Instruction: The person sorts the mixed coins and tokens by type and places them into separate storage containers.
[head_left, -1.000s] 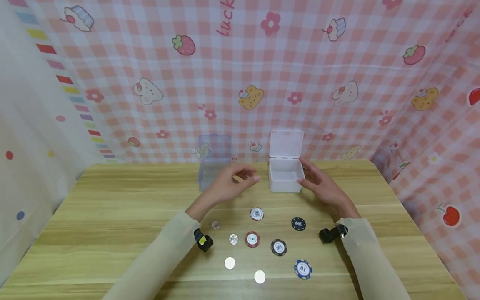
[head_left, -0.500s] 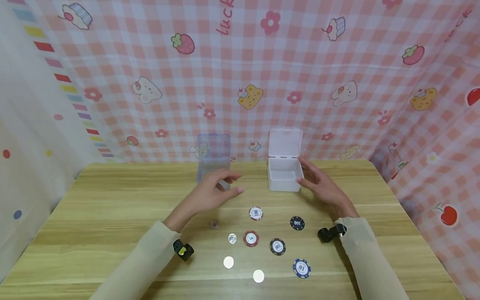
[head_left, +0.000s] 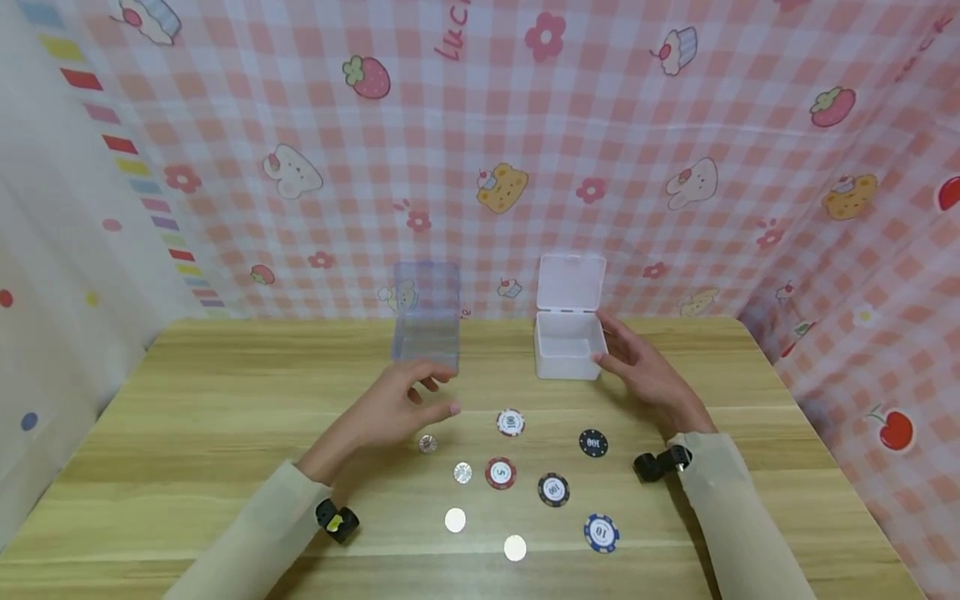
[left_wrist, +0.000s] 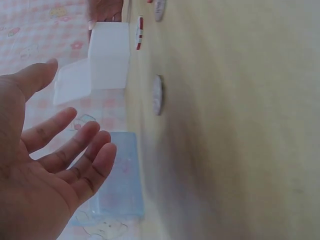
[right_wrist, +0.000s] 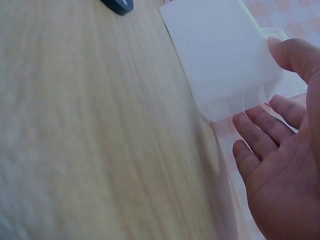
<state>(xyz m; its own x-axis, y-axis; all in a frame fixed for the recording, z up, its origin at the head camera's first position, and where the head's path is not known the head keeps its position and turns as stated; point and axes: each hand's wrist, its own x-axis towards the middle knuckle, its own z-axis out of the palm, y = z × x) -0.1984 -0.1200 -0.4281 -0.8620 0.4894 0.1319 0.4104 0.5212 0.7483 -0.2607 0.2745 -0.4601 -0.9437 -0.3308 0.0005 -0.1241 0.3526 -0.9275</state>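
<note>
My left hand (head_left: 393, 404) is held over the table with its fingers spread and slightly bent, nothing in them. It is just in front of the open bluish clear box (head_left: 427, 337) and close to a small silvery disc (head_left: 427, 444). The right hand (head_left: 652, 375) rests against the right side of a white translucent box (head_left: 566, 367), whose lid (head_left: 572, 282) stands up. Its thumb (right_wrist: 287, 52) touches the box's rim, and its relaxed fingers (right_wrist: 257, 132) lie along the side wall. The white box looks empty.
Poker chips lie on the wooden table: a white-red chip (head_left: 511, 422), a red chip (head_left: 501, 472), a plain black chip (head_left: 593, 443), a black-edged chip (head_left: 553, 490) and a blue chip (head_left: 602, 533). Another silvery disc (head_left: 462, 473) and two bright white discs (head_left: 455, 520) lie left. A checked cloth (head_left: 450, 133) hangs behind.
My left hand has drawn back to the left and nearer, from between the two boxes to in front of the bluish one. The right hand has stayed at the white box.
</note>
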